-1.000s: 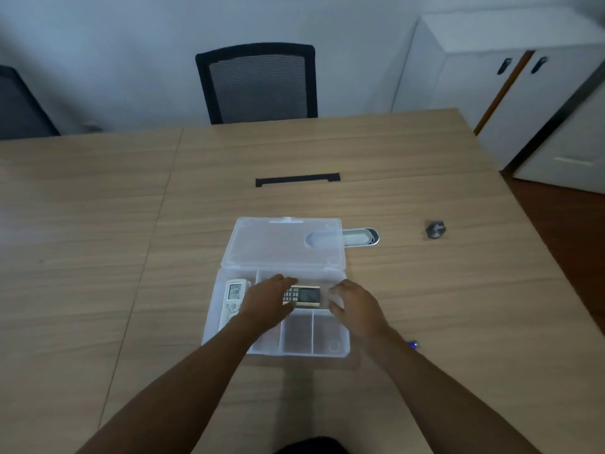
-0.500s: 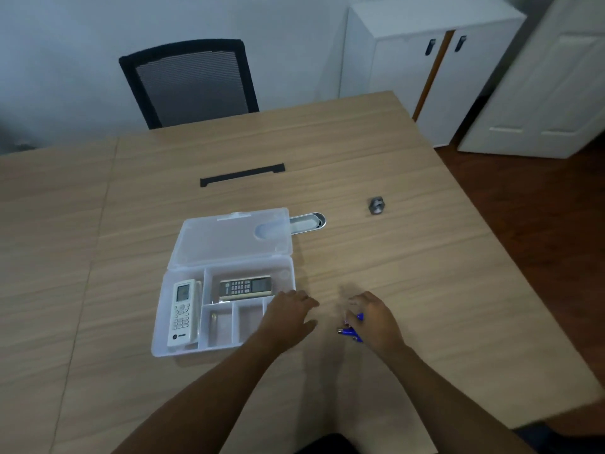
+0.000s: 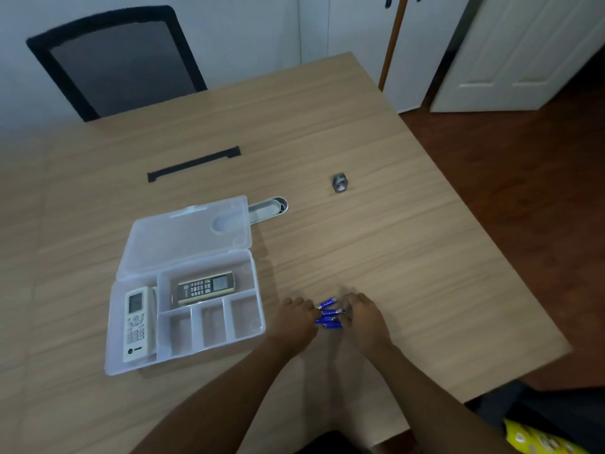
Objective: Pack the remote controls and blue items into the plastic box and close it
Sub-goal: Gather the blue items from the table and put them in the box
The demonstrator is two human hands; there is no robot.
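Observation:
A clear plastic box [image 3: 258, 322] lies open on the wooden table, its lid [image 3: 183, 240] folded back. A white remote [image 3: 137, 324] fills the long left compartment. A gold and dark remote [image 3: 206, 287] lies in the wide top compartment. The three small front compartments hold nothing. Right of the box, several blue batteries [image 3: 328, 314] lie on the table. My left hand [image 3: 294, 321] and my right hand [image 3: 365, 317] rest on either side of them, fingertips touching the pile, cupping it between them.
A small grey metal object [image 3: 339, 183] sits further back on the table. A silver oval cable grommet [image 3: 270, 208] pokes out behind the lid, and a black slot [image 3: 193, 163] lies beyond. A black chair [image 3: 114, 60] stands at the far edge; the table edge runs close on the right.
Both hands left the box and the gold remote now lies in its compartment. They moved right to the blue batteries and closed in around them. The view has swung right.

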